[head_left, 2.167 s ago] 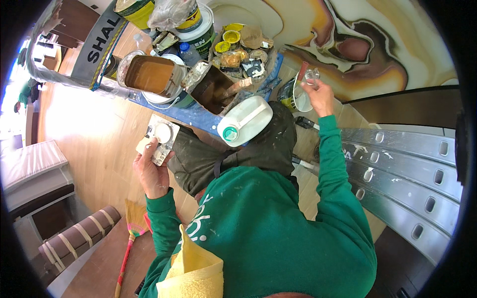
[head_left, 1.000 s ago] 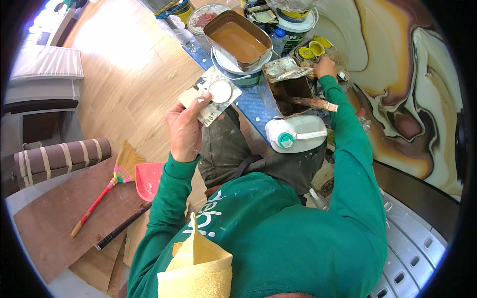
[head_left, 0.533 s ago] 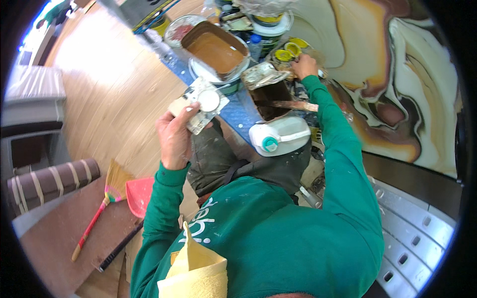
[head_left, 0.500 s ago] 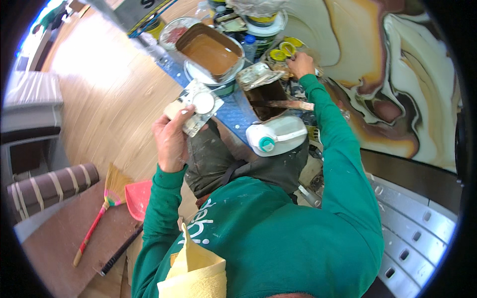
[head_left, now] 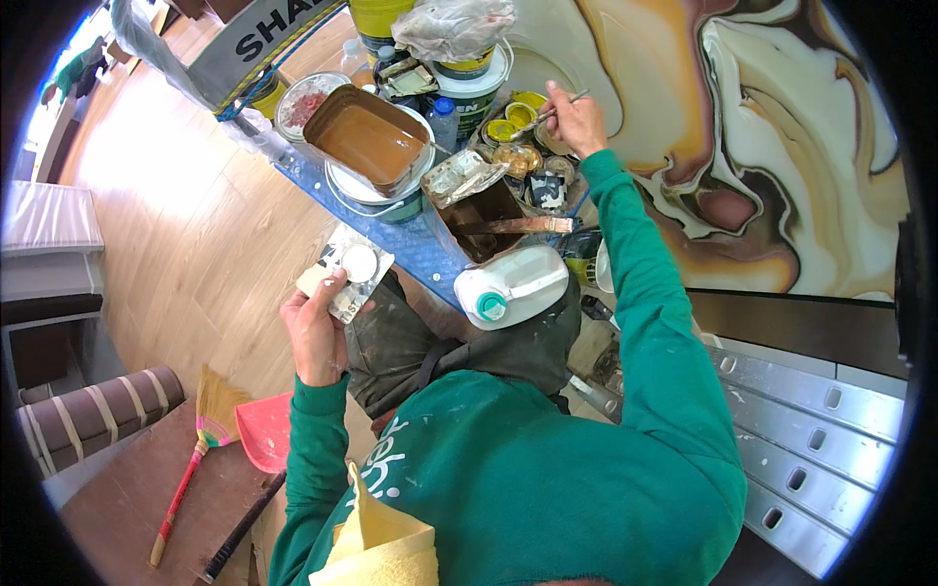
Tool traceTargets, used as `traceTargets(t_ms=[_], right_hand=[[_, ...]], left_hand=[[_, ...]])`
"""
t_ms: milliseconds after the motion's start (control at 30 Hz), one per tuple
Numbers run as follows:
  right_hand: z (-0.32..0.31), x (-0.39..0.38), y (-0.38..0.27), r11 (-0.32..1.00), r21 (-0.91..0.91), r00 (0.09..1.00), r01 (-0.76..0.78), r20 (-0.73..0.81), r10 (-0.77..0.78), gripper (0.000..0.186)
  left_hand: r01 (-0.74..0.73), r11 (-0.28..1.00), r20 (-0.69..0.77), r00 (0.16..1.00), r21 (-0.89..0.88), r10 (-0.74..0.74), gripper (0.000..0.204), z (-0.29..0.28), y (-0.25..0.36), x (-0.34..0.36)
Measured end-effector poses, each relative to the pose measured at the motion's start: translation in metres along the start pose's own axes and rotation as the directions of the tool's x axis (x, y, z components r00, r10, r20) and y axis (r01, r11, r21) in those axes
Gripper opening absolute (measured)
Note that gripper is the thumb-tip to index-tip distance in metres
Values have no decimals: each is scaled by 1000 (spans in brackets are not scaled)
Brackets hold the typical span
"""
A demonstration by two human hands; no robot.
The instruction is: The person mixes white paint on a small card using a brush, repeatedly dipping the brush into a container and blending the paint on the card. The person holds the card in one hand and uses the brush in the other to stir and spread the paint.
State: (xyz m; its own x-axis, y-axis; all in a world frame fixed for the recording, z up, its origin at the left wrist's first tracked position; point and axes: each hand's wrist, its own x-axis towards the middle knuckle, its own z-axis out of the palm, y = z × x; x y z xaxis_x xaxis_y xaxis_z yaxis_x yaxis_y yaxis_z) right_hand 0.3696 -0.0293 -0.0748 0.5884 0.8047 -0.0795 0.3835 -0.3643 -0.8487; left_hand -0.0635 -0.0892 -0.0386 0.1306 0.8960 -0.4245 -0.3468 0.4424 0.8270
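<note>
My left hand point(head_left: 318, 327) is closed on the edge of a small flat paint-smeared board point(head_left: 332, 290), thumb on top. On the board sits a round white lid or disc point(head_left: 360, 263). My right hand point(head_left: 576, 125) pinches a thin, slender tool point(head_left: 533, 124); whether it is a spatula or a brush I cannot tell. Its lower end hangs over small open pots of yellow paint point(head_left: 501, 130). Close to my right wrist are a jar point(head_left: 560, 168) and a small black-and-white container point(head_left: 547, 190).
A tray of brown liquid point(head_left: 363, 137) rests on a white bucket point(head_left: 399, 207). Nearer stand an open brown-stained container point(head_left: 496, 210) with a brush point(head_left: 537, 225) across it, and a white jug with a green cap point(head_left: 523, 278). A marbled panel point(head_left: 674, 59) is right, a metal ladder point(head_left: 796, 439) below.
My right hand has lifted back from the yellow pots, and the tool in it now shows. My left hand still holds the board. The whole view has shifted slightly.
</note>
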Motion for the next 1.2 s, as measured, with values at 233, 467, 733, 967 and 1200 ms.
traceTargets(t_ms=[233,467,733,967,1200], right_hand=[[37,21,32,995,-88,998,48,-42,-51,51],[47,20,30,974,-186,991,128,-17,-133,51],[55,22,36,950,-233,977,208,-5,-215,52],[60,25,41,924,-300,969,237,3,-248,55],[53,19,40,916,-328,970,229,-2,-243,54]], left_hand=[[-24,1000,-43,999,-14,23,20,-12,-2,-9],[-22,999,-42,999,46,24,25,-18,-2,-10],[-32,999,-51,998,34,34,24,-15,-2,-11],[-23,999,-86,996,49,27,24,-19,-2,-12],[-30,999,-83,996,41,33,24,-19,-1,-12]])
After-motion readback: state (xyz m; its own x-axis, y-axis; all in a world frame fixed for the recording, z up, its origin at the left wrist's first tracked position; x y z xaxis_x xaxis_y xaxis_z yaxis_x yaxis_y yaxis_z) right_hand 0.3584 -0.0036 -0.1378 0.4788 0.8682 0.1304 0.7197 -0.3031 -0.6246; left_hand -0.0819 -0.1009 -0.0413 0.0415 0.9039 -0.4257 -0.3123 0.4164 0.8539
